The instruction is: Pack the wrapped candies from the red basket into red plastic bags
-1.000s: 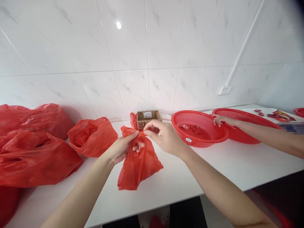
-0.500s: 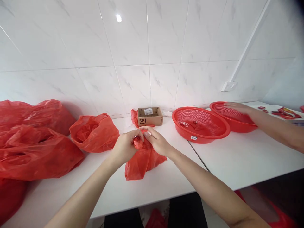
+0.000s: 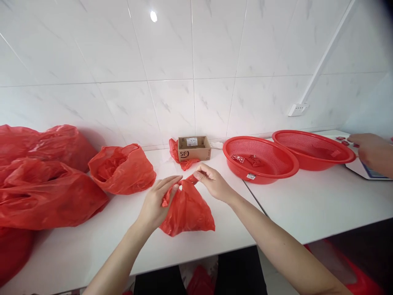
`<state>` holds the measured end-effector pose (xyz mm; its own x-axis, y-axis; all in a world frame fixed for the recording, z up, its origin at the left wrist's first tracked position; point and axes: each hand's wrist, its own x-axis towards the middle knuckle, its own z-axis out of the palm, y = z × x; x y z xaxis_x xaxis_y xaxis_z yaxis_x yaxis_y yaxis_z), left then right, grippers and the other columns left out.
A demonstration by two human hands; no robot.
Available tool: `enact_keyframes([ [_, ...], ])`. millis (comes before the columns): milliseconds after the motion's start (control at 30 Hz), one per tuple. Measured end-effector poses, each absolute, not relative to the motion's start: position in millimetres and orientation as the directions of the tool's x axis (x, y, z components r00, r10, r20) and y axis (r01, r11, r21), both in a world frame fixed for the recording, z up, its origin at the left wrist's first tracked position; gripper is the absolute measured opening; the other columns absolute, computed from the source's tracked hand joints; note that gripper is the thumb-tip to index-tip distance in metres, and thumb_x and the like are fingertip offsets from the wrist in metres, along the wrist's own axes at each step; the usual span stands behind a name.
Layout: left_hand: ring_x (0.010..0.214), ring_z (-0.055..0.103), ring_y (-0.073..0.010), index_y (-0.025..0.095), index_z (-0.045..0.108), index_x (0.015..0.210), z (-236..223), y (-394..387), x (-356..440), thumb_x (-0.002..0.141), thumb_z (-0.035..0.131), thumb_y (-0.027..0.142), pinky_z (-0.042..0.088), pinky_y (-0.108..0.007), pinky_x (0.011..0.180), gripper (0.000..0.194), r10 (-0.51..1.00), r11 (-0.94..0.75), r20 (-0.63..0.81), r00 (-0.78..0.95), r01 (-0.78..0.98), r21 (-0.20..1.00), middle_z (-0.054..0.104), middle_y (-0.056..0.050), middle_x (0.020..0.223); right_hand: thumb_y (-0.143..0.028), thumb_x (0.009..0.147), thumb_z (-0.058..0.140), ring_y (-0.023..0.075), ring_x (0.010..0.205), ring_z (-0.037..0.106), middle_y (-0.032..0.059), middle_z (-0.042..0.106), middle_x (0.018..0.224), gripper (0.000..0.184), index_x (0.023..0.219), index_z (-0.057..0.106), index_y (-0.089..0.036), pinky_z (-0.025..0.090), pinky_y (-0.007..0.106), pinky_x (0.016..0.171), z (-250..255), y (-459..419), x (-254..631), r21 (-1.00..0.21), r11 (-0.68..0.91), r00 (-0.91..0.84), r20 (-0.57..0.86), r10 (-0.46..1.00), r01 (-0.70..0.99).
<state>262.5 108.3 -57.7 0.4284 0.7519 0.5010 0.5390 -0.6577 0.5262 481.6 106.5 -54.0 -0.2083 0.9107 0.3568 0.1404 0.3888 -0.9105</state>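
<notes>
Your left hand and right hand pinched the red bag on a white counter below a tiled wall.

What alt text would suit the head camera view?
Two hands, left hand and right hand, pinch the handles of a small red bag on a white counter. Bigger red bags lie left; a box and two baskets sit behind.

red bag, red baskets, white counter
</notes>
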Motion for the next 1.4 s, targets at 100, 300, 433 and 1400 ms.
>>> enact_keyframes([
  [100, 0.115, 0.054, -0.0256, 0.026, 0.07, 0.104, -79, 96, 240, 0.096, 0.042, 0.041, 0.045, -0.043, 0.096, 0.033, 0.836, -0.545, 0.431, 0.34, 0.611, 0.574, 0.066, -0.004, 0.124, -0.04, 0.093, 0.05, 0.013, 0.067, 0.057, -0.0046, 0.061, 0.067, 0.024, 0.077, 0.051, -0.022, 0.041, 0.027, 0.07, -72, 125, 502, -0.864, 0.3, -0.049, 0.307, 0.95, 0.404],
  [300, 0.133, 0.041, -0.028, 0.024, 0.069, 0.078, -99, 72, 216, 0.094, 0.043, 0.05, 0.03, -0.045, 0.111, 0.04, 0.938, -0.263, 0.119, 0.325, 0.444, 0.856, 0.045, -0.001, 0.149, -0.034, 0.086, 0.055, 0.0124, 0.049, 0.052, -0.0046, 0.057, 0.051, 0.023, 0.069, 0.047, -0.021, 0.042, 0.026, 0.055, -111, 157, 523, -0.934, 0.124, 0.039, 0.145, 0.989, 0.336],
  [433, 0.131, 0.046, -0.0277, 0.023, 0.069, 0.099, -92, 81, 233, 0.095, 0.035, 0.054, 0.03, -0.045, 0.112, 0.046, 0.943, -0.099, 0.088, 0.321, 0.018, 0.995, 0.053, -0.007, 0.142, -0.04, 0.087, 0.054, 0.0132, 0.06, 0.062, -0.0013, 0.064, 0.066, 0.024, 0.076, 0.044, -0.021, 0.053, 0.029, 0.063, -91, 151, 503, -0.974, 0.123, 0.024, 0.129, 0.991, 0.188],
  [1400, 0.105, 0.063, -0.0188, 0.03, 0.029, 0.15, -172, 84, 283, 0.096, 0.038, 0.021, 0.052, -0.033, 0.086, 0.055, 0.85, -0.525, 0.4, 0.342, 0.604, 0.599, 0.06, -0.007, 0.125, -0.023, 0.084, 0.052, 0.0182, 0.075, 0.06, 0.0001, 0.064, 0.08, 0.009, 0.076, 0.056, -0.022, 0.046, 0.029, 0.069, -176, 80, 495, -0.867, 0.165, 0.097, 0.237, 0.967, 0.47],
])
